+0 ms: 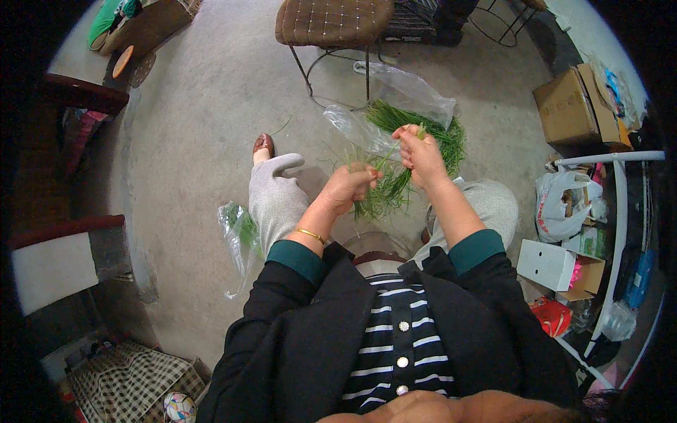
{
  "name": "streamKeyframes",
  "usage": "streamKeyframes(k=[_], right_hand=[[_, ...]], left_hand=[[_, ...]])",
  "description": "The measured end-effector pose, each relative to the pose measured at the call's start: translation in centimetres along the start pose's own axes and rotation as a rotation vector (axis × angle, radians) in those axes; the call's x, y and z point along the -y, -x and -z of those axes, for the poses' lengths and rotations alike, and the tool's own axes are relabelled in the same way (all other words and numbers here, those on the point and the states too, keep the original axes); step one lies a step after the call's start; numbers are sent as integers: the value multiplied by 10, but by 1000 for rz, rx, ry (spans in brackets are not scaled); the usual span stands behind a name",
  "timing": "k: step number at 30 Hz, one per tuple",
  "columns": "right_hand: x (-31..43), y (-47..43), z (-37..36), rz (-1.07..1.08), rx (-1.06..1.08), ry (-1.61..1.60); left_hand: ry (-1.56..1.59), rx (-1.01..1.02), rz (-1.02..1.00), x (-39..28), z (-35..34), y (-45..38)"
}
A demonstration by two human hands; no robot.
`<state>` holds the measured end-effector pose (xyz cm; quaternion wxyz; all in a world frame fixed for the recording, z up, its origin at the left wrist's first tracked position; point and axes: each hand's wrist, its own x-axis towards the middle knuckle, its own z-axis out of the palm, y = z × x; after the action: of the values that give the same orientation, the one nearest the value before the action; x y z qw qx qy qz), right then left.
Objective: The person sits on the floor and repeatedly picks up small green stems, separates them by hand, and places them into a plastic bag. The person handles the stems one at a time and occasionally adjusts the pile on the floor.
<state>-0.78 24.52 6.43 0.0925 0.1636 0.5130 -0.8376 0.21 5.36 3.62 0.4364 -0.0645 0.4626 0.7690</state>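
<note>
My right hand (418, 153) grips a small bunch of thin green stalks (421, 132), which looks like a grassy leaf vegetable such as chives. My left hand (349, 185), blurred, is closed just to the left and lower, with its fingertips on a stalk that runs between the two hands. Fine pale ends fan out behind it. A larger pile of the long green stalks (452, 140) lies on the floor beyond my right hand, partly on a clear plastic bag (351, 121). Loose greens (386, 198) lie below and between my hands.
Beside my left leg is a clear plastic bag with greens inside (238, 227). A brown cushioned stool (333, 24) stands ahead, with another clear bag (407, 87) near its legs. On the right are a cardboard box (566, 113) and a white-framed rack (619, 211) holding bags and boxes.
</note>
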Motion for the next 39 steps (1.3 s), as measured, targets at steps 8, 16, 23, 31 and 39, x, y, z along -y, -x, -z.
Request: streamKeyframes(k=[8,16,23,31,39], right_hand=[[25,-5,18,191,-116,-132],[44,-7,43,273,-155,-258],[59,-1,55,352,-219,-312],[63,2,56,368,-243,-288],[60,4,50,374,-197,-276]], left_hand=[[-33,31,21,2,4,0],[-126,9,27,2,5,3],[-191,-60,15,5,6,4],[-205,-99,7,9,10,3],[-172,-200,-14,11,12,-1]])
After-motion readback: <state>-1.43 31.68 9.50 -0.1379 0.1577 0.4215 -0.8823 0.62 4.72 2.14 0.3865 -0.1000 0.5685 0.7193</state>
